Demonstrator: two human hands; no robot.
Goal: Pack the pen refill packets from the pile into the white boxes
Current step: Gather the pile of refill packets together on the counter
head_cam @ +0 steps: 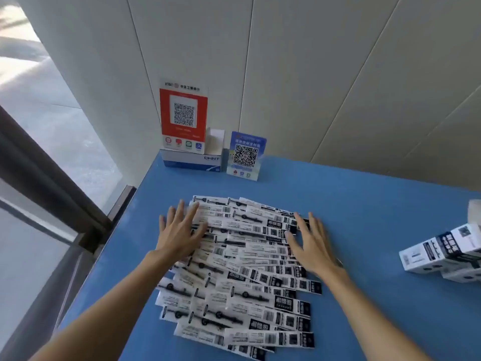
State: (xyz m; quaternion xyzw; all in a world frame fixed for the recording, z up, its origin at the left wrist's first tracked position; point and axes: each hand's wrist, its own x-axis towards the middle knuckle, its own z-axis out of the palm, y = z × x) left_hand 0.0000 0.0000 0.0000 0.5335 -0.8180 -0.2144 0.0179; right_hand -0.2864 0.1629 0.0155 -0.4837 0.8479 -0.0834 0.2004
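Observation:
A wide pile of pen refill packets (242, 272), white with black print and barcodes, lies spread across the blue table (364, 204). My left hand (179, 230) rests flat on the pile's left side with its fingers straight and spread. My right hand (312, 243) lies flat on the pile's right edge, fingers also spread. Neither hand holds a packet. Two or three white boxes (442, 251) with black print lie stacked at the table's right edge, partly cut off by the frame.
At the table's far left corner stand a red QR code sign (183, 115) on a white and blue carton (192, 160), and a smaller blue QR code sign (246, 155). White wall panels rise behind. A glass door with a dark frame (52, 183) is on the left.

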